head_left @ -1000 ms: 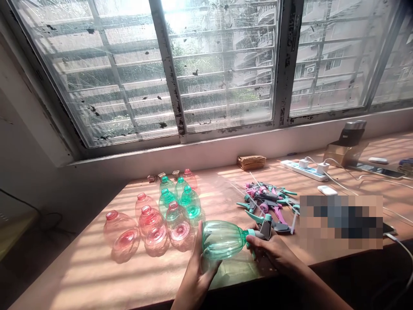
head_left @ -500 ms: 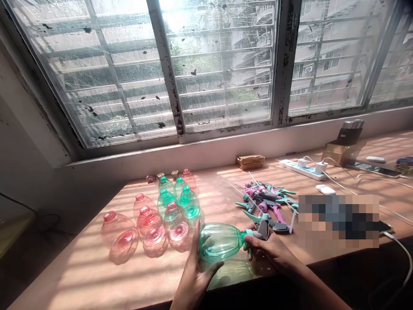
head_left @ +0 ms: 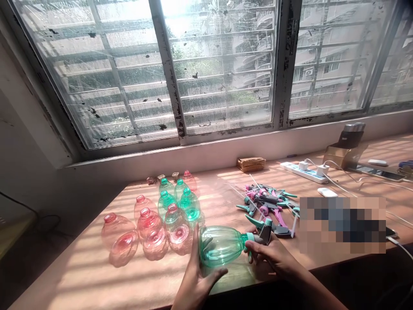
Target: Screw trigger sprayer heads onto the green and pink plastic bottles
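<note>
A clear green spray bottle (head_left: 221,246) lies sideways above the table's front edge, its neck pointing right. My left hand (head_left: 196,273) cups its base, with the thumb lifted a little off the lower side. At the neck, my right hand (head_left: 266,254) pinches the mint collar with thumb and fingers. The grey and mint spray head (head_left: 265,231) sits on the neck; whether it is fully screwed down I cannot tell. Left of my hands stand several red bottles (head_left: 151,232) and several green bottles (head_left: 189,200) with open necks.
Several loose spray heads (head_left: 267,202) with tubes lie piled beyond my right hand. Farther right are a white power strip (head_left: 303,171) with cables, a white mouse-like object (head_left: 327,192) and a blurred-out patch. A brown box (head_left: 251,164) stands by the window wall.
My left thumb has lifted slightly away from the bottle. The bottle and both hands stay in nearly the same place, and the view has shifted a little.
</note>
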The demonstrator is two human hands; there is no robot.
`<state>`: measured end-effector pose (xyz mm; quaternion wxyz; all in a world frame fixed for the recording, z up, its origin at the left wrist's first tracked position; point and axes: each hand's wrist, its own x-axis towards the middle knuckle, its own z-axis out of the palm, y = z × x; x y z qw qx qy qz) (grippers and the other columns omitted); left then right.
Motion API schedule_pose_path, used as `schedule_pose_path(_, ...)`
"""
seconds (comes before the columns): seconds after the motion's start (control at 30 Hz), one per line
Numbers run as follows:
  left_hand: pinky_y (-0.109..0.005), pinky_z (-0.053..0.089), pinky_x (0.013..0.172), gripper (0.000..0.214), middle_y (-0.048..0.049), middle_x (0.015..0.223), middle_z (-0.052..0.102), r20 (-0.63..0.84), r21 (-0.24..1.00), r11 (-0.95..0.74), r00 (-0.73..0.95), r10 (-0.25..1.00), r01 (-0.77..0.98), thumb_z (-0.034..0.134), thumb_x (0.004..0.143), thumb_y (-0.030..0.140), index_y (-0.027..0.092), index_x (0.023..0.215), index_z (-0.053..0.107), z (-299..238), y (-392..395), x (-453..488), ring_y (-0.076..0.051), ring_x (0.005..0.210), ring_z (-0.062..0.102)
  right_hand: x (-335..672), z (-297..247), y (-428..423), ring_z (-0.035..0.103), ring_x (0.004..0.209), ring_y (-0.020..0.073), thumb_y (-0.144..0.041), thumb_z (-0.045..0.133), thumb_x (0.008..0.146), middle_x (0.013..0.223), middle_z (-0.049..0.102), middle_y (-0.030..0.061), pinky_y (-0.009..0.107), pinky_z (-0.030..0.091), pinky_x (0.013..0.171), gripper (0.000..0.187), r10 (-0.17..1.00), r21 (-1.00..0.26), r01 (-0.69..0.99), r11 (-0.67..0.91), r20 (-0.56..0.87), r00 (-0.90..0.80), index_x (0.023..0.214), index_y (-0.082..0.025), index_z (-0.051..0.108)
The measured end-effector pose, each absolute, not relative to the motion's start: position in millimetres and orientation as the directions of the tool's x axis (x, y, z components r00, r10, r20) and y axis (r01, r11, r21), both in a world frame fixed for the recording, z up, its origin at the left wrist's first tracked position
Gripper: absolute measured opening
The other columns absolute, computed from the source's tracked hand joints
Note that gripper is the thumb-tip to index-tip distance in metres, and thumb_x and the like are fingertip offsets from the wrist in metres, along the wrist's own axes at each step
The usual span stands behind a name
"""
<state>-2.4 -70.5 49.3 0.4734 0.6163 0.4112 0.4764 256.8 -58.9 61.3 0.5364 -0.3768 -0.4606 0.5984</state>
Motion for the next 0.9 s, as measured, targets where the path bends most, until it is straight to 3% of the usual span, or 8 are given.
schedule_pose_path(0.13,-0.053,0.024,0.13,0.107,-0.0127,0.173,0.032,0.199,0.977,-0.211,0.205,0.958,0.04,0.08,0.085,0.059,0.033,0.168,0.019,46.3,-69.8,-6.0,-0.039,0.159,0.028,256.3,58.4,-57.0,0.071,0.061,0.0201,-0.052,0.097,0.066,0.068,0.077,0.0002,0.033,0.053,0.064,0.052,0.989,-0.955,-0.296,0.001,0.044,-0.139,0.096,-0.02,0.069)
schedule_pose_path(0.3,-0.051,0.018,0.132,0.101,-0.0032,0.178,0.021,0.284,0.946,-0.309,0.213,0.935,0.094,0.08,0.09,0.048,0.044,0.167,0.015,46.9,-69.2,-3.6,-0.034,0.162,0.022,257.3,59.1,-57.7,0.068,0.053,0.02,-0.057,0.092,0.07,0.069,0.078,0.0022,0.033,0.053,0.056,0.05,0.99,-0.953,-0.302,-0.016,0.027,-0.138,0.094,-0.022,0.066)
schedule_pose_path(0.5,-0.052,0.019,0.132,0.106,-0.0072,0.176,0.026,0.247,0.96,-0.266,0.184,0.951,0.087,0.081,0.086,0.053,0.037,0.168,0.017,49.6,-70.4,-3.0,-0.037,0.163,0.018,255.9,63.8,-59.3,0.069,0.058,0.0216,-0.057,0.097,0.061,0.067,0.076,0.0013,0.035,0.055,0.061,0.054,0.993,-0.957,-0.291,-0.02,0.016,-0.119,0.091,-0.022,0.069)
schedule_pose_path(0.6,-0.053,0.021,0.132,0.102,-0.0082,0.175,0.031,0.235,0.963,-0.254,0.179,0.955,0.087,0.081,0.086,0.053,0.036,0.167,0.022,51.6,-70.5,-3.5,-0.038,0.162,0.021,255.4,64.6,-59.0,0.068,0.059,0.0204,-0.057,0.099,0.057,0.068,0.075,0.0011,0.034,0.055,0.061,0.053,0.993,-0.958,-0.286,-0.017,0.018,-0.117,0.083,-0.021,0.069)
schedule_pose_path(0.77,-0.054,0.021,0.131,0.1,-0.0064,0.175,0.029,0.265,0.959,-0.28,0.214,0.94,0.045,0.078,0.091,0.05,0.041,0.168,0.013,48.8,-69.8,-1.7,-0.035,0.158,0.032,256.8,60.6,-59.4,0.065,0.05,0.0194,-0.062,0.091,0.068,0.066,0.076,0.0007,0.032,0.05,0.053,0.052,0.991,-0.954,-0.298,-0.038,0.003,-0.137,0.092,-0.023,0.067)
schedule_pose_path(0.9,-0.056,0.02,0.131,0.11,-0.0085,0.176,0.025,0.217,0.972,-0.229,0.181,0.959,0.051,0.082,0.085,0.054,0.038,0.169,0.013,49.3,-71.9,-2.1,-0.038,0.159,0.03,257.0,56.7,-59.3,0.068,0.057,0.021,-0.057,0.095,0.065,0.07,0.078,0.0022,0.035,0.054,0.06,0.051,0.993,-0.955,-0.295,-0.044,-0.008,-0.122,0.092,-0.021,0.071)
